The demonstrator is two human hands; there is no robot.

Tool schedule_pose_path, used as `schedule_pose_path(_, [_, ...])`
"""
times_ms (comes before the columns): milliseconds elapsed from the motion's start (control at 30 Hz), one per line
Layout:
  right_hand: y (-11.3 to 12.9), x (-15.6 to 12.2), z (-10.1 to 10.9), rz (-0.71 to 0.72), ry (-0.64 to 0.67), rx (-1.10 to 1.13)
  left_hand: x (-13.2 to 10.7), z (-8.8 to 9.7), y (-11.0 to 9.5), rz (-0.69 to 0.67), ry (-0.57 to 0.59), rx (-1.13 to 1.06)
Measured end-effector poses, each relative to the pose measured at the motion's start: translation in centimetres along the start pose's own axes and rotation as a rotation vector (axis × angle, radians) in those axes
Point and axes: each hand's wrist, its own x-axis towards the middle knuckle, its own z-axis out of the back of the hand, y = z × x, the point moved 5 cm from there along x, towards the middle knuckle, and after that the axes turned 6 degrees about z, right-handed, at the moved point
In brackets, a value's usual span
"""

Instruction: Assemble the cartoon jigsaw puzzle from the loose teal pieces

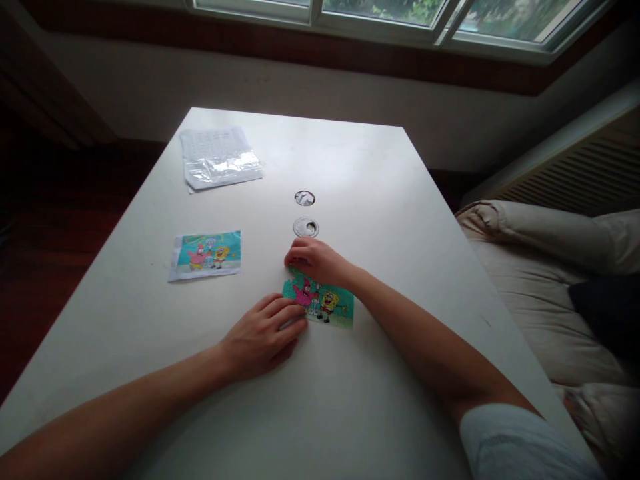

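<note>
A small cartoon jigsaw puzzle [325, 303] lies on the white table [350, 173] in front of me. My left hand [263, 333] rests flat on the table, fingers stretched out and touching the puzzle's lower left corner. My right hand [315, 259] is curled with its fingertips pressing on the puzzle's top left edge. A printed picture card [206, 255] with the same cartoon lies to the left, apart from both hands.
A crumpled clear plastic bag on a sheet of paper [217, 159] lies at the far left. Two round cable holes [305, 227] sit mid-table. A window runs along the back wall. A cushioned seat [550, 267] stands right of the table.
</note>
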Motion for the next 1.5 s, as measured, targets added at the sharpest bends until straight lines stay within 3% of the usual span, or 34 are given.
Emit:
schedule_pose_path(400, [0.6,-1.1,0.9,0.036,-0.030,-0.097,0.0,0.2,0.1,0.007,0.002,-0.004])
schedule_pose_path(533, [1.3,-1.9,1.6,0.123,-0.031,-0.123,-0.1,0.3,0.4,0.050,-0.021,0.013])
schedule_pose_path(800, [3.3,-1.9,0.7,0.268,0.096,-0.306,-0.2,0.3,0.6,0.055,-0.045,0.034])
schedule_pose_path(1500, [3.0,-1.9,-0.1,0.207,0.098,-0.353,-0.2,0.2,0.7,0.058,-0.040,0.030])
